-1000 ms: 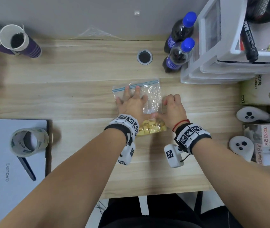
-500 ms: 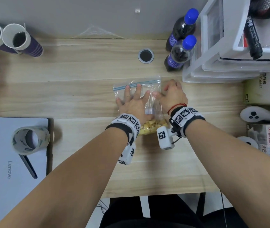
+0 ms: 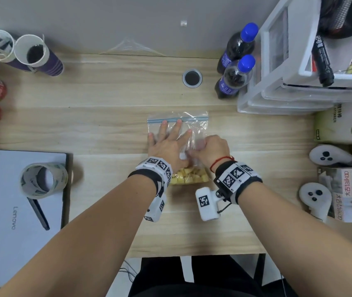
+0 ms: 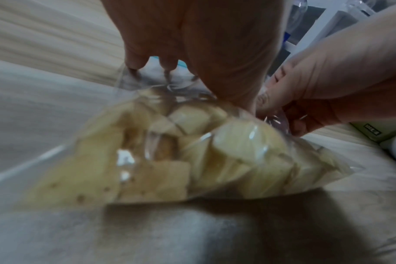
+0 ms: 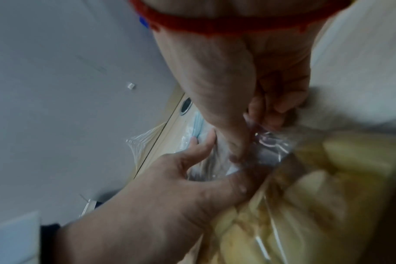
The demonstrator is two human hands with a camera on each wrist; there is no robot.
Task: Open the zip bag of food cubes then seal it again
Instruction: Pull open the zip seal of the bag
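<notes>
A zip bag [image 3: 194,133] of food cubes [image 3: 189,179] is held flat on a wooden desk [image 3: 106,125].

The left hand [image 3: 168,144] is laid on the clear plastic with fingers spread and straight, tips just short of the blue zip strip [image 3: 177,120]. Beside it, the right hand [image 3: 211,147] is curled, the film pinched between thumb and fingers. The yellow cubes are bunched at the bag's near end.

Bare desk [image 3: 106,129] lay open to the left of the zip bag [image 3: 194,125] and toward the near edge. Beyond it, two bottles [image 3: 234,78] and a white drawer unit [image 3: 278,97] blocked the far right; two controllers [image 3: 329,156] crowded the right side.
</notes>
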